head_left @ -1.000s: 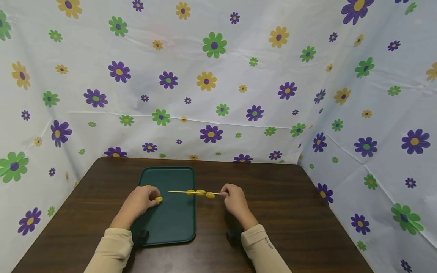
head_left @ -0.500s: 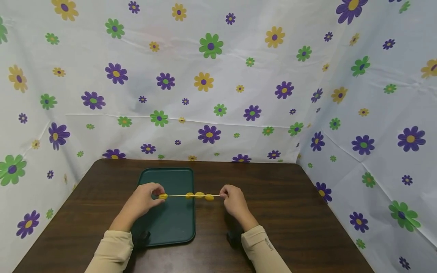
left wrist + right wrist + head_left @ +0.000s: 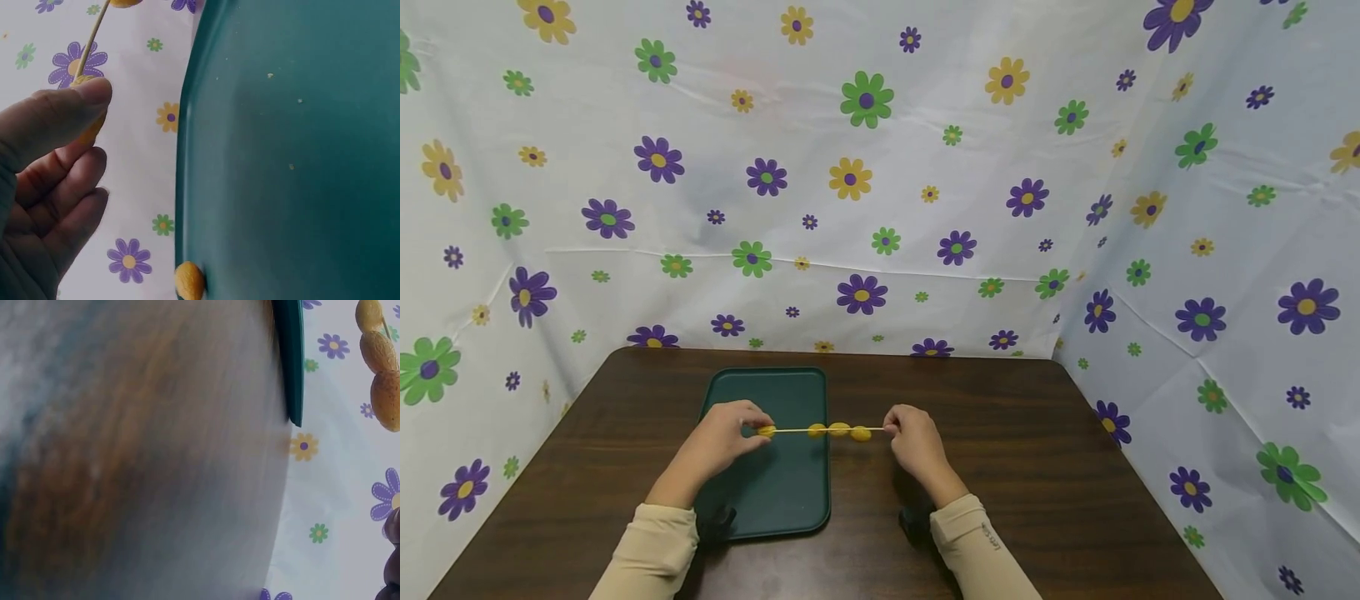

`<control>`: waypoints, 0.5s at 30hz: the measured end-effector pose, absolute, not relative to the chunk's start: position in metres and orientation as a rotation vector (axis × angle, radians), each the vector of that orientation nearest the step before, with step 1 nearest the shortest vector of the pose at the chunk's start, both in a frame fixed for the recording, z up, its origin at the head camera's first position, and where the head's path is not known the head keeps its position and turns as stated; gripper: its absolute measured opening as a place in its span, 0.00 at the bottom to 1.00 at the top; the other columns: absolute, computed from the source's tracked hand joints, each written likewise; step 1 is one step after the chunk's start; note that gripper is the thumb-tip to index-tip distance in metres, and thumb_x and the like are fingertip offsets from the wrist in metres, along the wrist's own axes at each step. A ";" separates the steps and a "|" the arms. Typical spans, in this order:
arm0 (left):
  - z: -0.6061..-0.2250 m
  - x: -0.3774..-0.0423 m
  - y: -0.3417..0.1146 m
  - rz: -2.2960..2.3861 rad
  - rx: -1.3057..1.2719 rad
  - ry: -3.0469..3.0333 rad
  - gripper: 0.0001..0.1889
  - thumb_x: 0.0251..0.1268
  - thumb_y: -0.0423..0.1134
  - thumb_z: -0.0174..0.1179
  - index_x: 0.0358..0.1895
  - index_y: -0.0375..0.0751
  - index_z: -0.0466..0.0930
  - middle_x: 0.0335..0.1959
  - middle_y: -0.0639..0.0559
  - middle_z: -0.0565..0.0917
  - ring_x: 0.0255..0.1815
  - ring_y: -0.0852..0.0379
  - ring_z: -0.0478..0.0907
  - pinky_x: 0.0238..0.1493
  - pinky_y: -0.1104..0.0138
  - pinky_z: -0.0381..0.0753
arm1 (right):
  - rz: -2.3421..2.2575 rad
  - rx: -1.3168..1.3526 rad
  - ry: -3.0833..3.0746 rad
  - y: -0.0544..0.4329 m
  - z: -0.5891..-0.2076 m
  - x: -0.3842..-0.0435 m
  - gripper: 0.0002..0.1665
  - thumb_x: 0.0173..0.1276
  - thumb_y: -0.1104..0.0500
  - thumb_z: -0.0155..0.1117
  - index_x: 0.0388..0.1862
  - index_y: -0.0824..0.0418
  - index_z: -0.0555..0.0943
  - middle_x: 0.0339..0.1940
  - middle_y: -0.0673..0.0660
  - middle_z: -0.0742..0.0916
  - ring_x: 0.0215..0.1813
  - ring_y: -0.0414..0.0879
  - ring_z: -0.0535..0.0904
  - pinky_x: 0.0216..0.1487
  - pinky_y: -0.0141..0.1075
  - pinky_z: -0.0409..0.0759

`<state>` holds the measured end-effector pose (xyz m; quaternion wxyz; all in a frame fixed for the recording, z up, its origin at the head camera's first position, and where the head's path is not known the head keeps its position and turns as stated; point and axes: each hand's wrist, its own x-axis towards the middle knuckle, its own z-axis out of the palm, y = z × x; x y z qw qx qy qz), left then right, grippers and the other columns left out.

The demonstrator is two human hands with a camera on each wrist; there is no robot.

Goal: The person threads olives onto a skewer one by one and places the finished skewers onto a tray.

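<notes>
A thin wooden skewer (image 3: 793, 431) stretches level between my two hands, above the dark green tray's right side. Strung on it are three small yellow potatoes (image 3: 838, 429), also visible in the right wrist view as smooth-skinned ovals (image 3: 379, 352). My right hand (image 3: 917, 442) pinches the skewer's right end. My left hand (image 3: 718, 437) holds another small yellow potato (image 3: 767, 431) between thumb and fingers. In the left wrist view the skewer meets the top of this potato (image 3: 92, 129); how deep it goes is hidden by the thumb.
The green tray (image 3: 775, 500) lies on the dark wooden table (image 3: 1000, 483). One more yellow potato (image 3: 189, 280) sits at the tray's edge, with a few crumbs (image 3: 270, 75) on its surface. A white flowered cloth (image 3: 880, 208) hangs behind and at both sides.
My left hand has come right with its potato, from apart from the skewer to meeting its free tip, then slightly further along. My right hand stays nearly in place.
</notes>
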<state>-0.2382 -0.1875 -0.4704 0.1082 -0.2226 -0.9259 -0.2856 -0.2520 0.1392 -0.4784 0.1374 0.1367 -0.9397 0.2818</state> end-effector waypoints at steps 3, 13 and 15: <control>-0.469 -0.237 -0.185 -0.829 -0.657 -2.745 0.08 0.55 0.32 0.76 0.38 0.44 0.90 0.36 0.57 0.85 0.38 0.56 0.81 0.40 0.60 0.85 | 0.766 0.396 -2.721 0.138 -0.477 -0.251 0.16 0.61 0.73 0.71 0.25 0.54 0.78 0.27 0.47 0.81 0.30 0.42 0.76 0.32 0.37 0.76; -0.463 -0.234 -0.177 -0.750 -0.718 -2.734 0.08 0.54 0.31 0.76 0.38 0.41 0.91 0.37 0.54 0.86 0.39 0.53 0.82 0.42 0.57 0.85 | 0.719 0.390 -2.745 0.133 -0.478 -0.248 0.14 0.63 0.69 0.72 0.26 0.54 0.79 0.27 0.47 0.82 0.30 0.43 0.78 0.32 0.38 0.77; -0.462 -0.234 -0.174 -0.733 -0.726 -2.737 0.08 0.54 0.31 0.76 0.38 0.41 0.91 0.37 0.53 0.86 0.39 0.53 0.82 0.43 0.56 0.85 | 0.719 0.387 -2.751 0.132 -0.478 -0.247 0.13 0.63 0.69 0.72 0.26 0.54 0.80 0.27 0.47 0.82 0.30 0.43 0.78 0.32 0.38 0.78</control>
